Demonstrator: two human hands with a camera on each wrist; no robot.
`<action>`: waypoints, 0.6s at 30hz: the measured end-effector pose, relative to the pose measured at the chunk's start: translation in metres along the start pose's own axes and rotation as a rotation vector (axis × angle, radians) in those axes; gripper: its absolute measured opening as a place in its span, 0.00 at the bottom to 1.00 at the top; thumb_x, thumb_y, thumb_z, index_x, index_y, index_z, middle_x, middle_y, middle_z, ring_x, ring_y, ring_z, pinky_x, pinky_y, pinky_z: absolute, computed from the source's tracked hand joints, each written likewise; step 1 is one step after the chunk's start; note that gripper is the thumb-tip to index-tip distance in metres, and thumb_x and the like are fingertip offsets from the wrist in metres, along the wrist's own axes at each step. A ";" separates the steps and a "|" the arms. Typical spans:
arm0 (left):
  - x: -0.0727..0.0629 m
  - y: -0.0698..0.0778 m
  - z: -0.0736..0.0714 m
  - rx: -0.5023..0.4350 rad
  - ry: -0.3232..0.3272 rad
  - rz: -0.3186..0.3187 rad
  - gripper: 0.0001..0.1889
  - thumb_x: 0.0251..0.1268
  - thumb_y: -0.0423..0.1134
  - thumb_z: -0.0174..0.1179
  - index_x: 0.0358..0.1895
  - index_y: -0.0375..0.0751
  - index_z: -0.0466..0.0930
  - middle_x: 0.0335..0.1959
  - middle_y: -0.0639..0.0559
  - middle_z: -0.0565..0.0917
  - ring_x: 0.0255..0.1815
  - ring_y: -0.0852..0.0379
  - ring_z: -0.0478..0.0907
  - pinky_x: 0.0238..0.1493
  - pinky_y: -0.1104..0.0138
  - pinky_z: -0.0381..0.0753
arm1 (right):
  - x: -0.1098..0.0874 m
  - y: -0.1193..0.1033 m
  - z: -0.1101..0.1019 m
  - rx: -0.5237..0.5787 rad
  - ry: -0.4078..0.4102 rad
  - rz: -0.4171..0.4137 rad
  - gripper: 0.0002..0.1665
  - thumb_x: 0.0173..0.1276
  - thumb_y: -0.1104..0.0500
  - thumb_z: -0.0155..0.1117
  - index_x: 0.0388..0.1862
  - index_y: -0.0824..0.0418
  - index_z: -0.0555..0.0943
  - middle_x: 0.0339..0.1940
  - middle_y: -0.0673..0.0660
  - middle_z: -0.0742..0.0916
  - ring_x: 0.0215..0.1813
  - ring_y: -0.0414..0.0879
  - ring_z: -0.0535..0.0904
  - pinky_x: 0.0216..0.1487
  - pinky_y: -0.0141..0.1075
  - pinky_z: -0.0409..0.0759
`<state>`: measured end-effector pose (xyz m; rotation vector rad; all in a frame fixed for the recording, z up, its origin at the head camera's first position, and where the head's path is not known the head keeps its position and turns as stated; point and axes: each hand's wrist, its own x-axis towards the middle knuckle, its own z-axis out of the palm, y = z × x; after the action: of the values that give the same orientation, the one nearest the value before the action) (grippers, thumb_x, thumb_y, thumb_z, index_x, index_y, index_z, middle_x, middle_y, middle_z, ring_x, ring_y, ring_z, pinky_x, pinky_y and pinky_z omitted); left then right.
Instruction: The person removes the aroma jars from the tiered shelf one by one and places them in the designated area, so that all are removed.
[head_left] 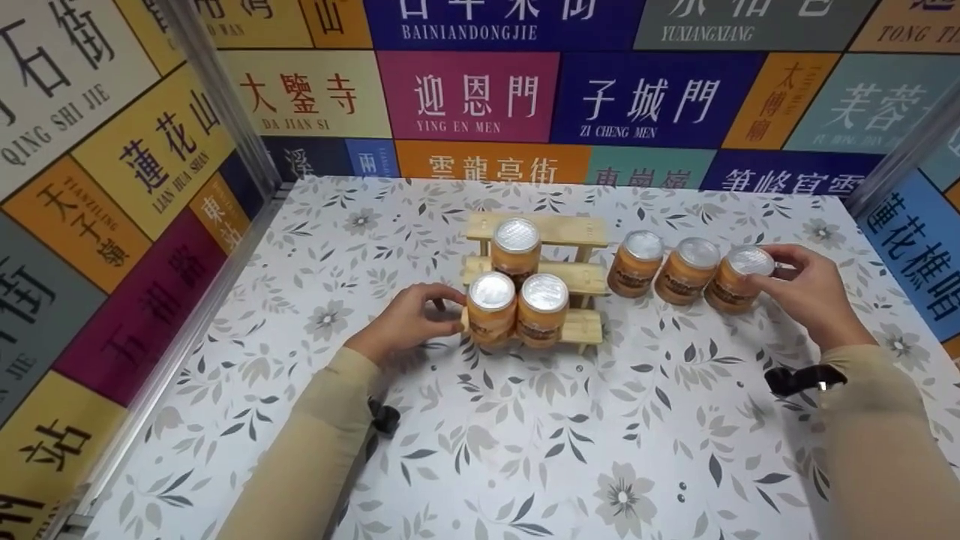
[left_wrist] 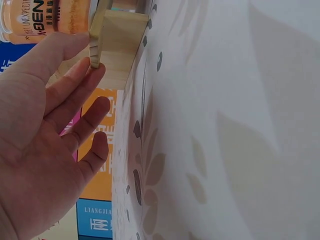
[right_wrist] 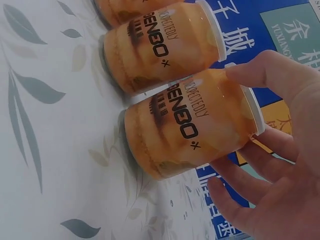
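A three-step wooden stand [head_left: 581, 277] is on the table. Two orange cans with silvery lids, the left can [head_left: 491, 311] and its neighbour [head_left: 541, 311], stand side by side on the lowest step; another can [head_left: 515, 251] is on the step behind. My left hand [head_left: 416, 319] pinches the left end of the lowest step between thumb and fingertips, with the other fingers spread in the left wrist view. To the right of the stand, three cans form a slanting row. The thumb and fingers of my right hand [head_left: 814, 292] hold the rightmost can [right_wrist: 172, 130] near its lid, upright on the table.
The row's left can [head_left: 634, 266] and middle can [head_left: 684, 274] stand close to the held one. A leaf-patterned cloth [head_left: 487, 450] covers the table. Panels with printed signs [head_left: 465, 97] rise behind and at both sides.
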<state>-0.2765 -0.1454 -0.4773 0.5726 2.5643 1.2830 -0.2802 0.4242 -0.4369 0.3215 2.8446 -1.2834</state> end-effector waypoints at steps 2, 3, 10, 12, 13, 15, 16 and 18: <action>0.000 0.000 0.001 -0.002 0.001 -0.002 0.20 0.60 0.40 0.74 0.56 0.51 0.86 0.55 0.55 0.87 0.55 0.52 0.79 0.62 0.54 0.76 | 0.000 0.000 -0.001 -0.003 -0.012 0.006 0.46 0.68 0.39 0.70 0.79 0.57 0.66 0.78 0.63 0.70 0.71 0.52 0.72 0.59 0.25 0.75; 0.000 0.000 0.001 -0.001 0.001 0.001 0.20 0.60 0.40 0.74 0.56 0.51 0.86 0.55 0.55 0.87 0.55 0.52 0.79 0.62 0.54 0.77 | 0.000 0.001 -0.001 -0.006 -0.017 0.011 0.47 0.68 0.39 0.70 0.79 0.57 0.66 0.78 0.64 0.70 0.72 0.54 0.71 0.63 0.30 0.75; 0.000 0.003 0.000 0.001 0.001 -0.017 0.20 0.60 0.41 0.74 0.56 0.52 0.85 0.55 0.56 0.86 0.56 0.52 0.78 0.65 0.54 0.75 | -0.001 0.000 -0.005 0.013 -0.069 0.030 0.48 0.70 0.40 0.67 0.82 0.55 0.62 0.81 0.64 0.66 0.77 0.60 0.66 0.76 0.56 0.67; 0.000 0.003 0.000 -0.001 -0.002 -0.025 0.20 0.60 0.42 0.74 0.56 0.53 0.85 0.55 0.56 0.85 0.56 0.52 0.78 0.65 0.54 0.75 | -0.001 0.001 -0.006 0.010 -0.087 0.026 0.47 0.72 0.40 0.65 0.83 0.55 0.61 0.83 0.65 0.64 0.78 0.61 0.65 0.76 0.54 0.68; 0.000 0.003 0.000 -0.002 -0.004 -0.027 0.20 0.60 0.42 0.74 0.56 0.53 0.85 0.56 0.56 0.85 0.57 0.52 0.78 0.65 0.54 0.75 | -0.002 0.001 -0.006 0.005 -0.092 0.023 0.47 0.73 0.40 0.64 0.83 0.55 0.60 0.83 0.65 0.64 0.78 0.61 0.65 0.76 0.52 0.68; -0.001 0.003 0.001 -0.001 -0.006 -0.020 0.20 0.61 0.41 0.73 0.57 0.52 0.85 0.56 0.55 0.85 0.57 0.51 0.78 0.64 0.54 0.76 | -0.002 0.001 -0.006 0.004 -0.089 0.010 0.49 0.73 0.40 0.65 0.84 0.55 0.57 0.83 0.65 0.63 0.79 0.62 0.64 0.75 0.51 0.69; -0.001 0.003 0.001 0.002 -0.006 -0.014 0.19 0.62 0.41 0.73 0.57 0.51 0.85 0.56 0.55 0.85 0.57 0.51 0.78 0.64 0.54 0.76 | -0.002 0.001 -0.005 0.006 -0.076 -0.003 0.50 0.72 0.41 0.66 0.85 0.55 0.55 0.83 0.65 0.63 0.79 0.61 0.63 0.75 0.50 0.69; -0.002 0.001 0.002 0.007 -0.005 -0.003 0.19 0.62 0.41 0.73 0.57 0.50 0.85 0.56 0.55 0.86 0.57 0.50 0.79 0.62 0.54 0.77 | -0.003 -0.001 -0.002 0.016 -0.037 -0.026 0.54 0.70 0.41 0.70 0.85 0.52 0.53 0.83 0.65 0.64 0.79 0.61 0.62 0.76 0.51 0.66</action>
<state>-0.2734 -0.1439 -0.4776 0.5724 2.5661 1.2702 -0.2777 0.4248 -0.4346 0.2587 2.8184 -1.3035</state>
